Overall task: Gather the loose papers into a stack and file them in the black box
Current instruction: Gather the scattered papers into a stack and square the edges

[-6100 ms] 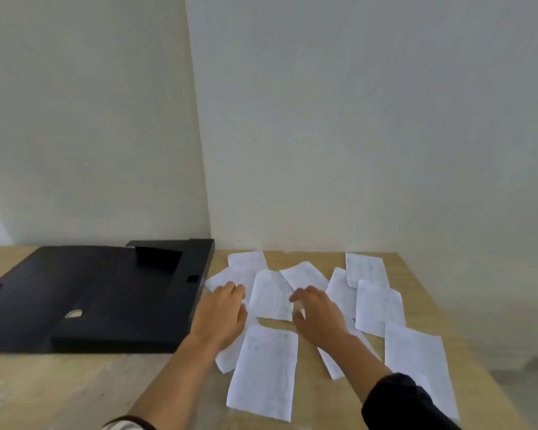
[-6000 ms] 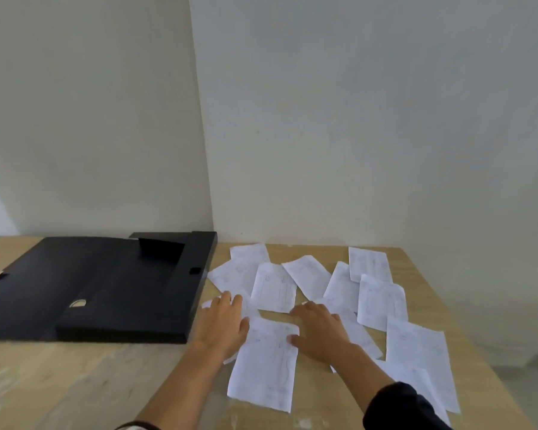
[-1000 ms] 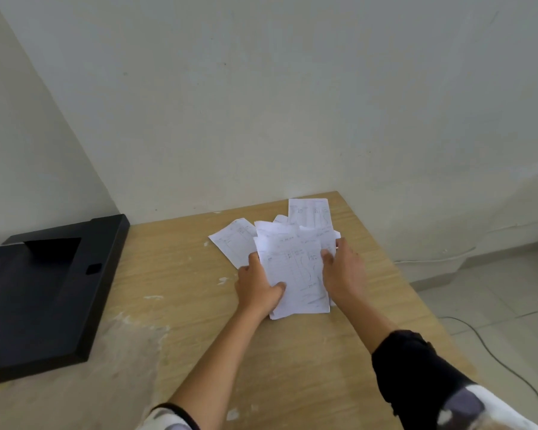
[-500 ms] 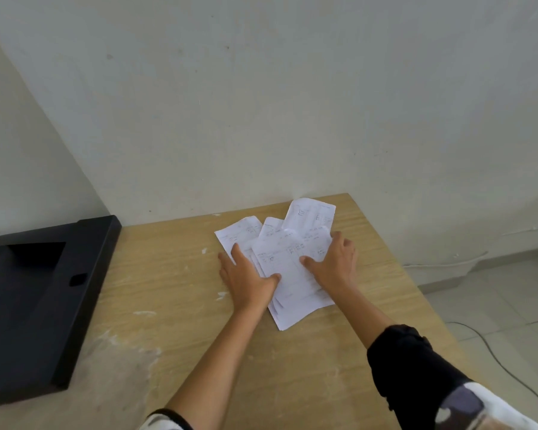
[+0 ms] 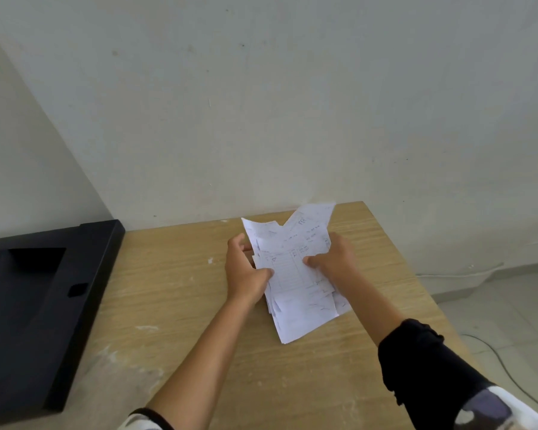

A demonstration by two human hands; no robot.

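A rough stack of white papers [image 5: 295, 274] with faint printed tables is lifted at its far end above the wooden table [image 5: 174, 293]. My left hand [image 5: 246, 271] grips the stack's left edge, thumb on top. My right hand [image 5: 336, 259] holds the right edge, fingers curled under. The sheets are uneven, with corners fanning out at the top and bottom. The open black box [image 5: 41, 302] lies at the left of the table, well apart from both hands.
A pale wall stands right behind the table. The table's right edge [image 5: 416, 287] drops to a tiled floor where a thin cable [image 5: 510, 377] runs. White scuffs mark the tabletop near the box.
The papers lay spread over the table six seconds ago. Since half a second ago both hands closed on the pile's sides and raised its far end off the table.
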